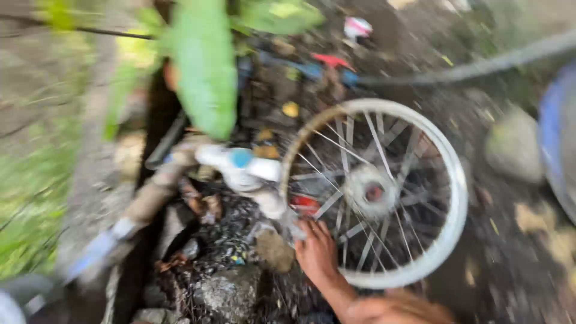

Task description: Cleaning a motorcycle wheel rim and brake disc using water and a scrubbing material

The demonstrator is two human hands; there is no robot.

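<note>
A spoked bicycle wheel (459, 198) with a pale metal rim and no tyre lies tilted over dark, wet ground at the centre. My right hand (317, 253) reaches in from the bottom edge and covers the rim's lower left part, fingers curled on it. Just left of the hand, a white pipe fitting with a blue cap (240, 161) ends over the wheel's edge. My left hand is out of view. The whole picture is blurred by motion.
A brownish pipe (150, 198) runs from the fitting down to the lower left. A large green leaf (204, 66) hangs close to the camera. A grey stone (513, 144), a blue tub's edge (561, 138) and a dark hose (480, 67) lie to the right. Rocks (228, 294) sit below.
</note>
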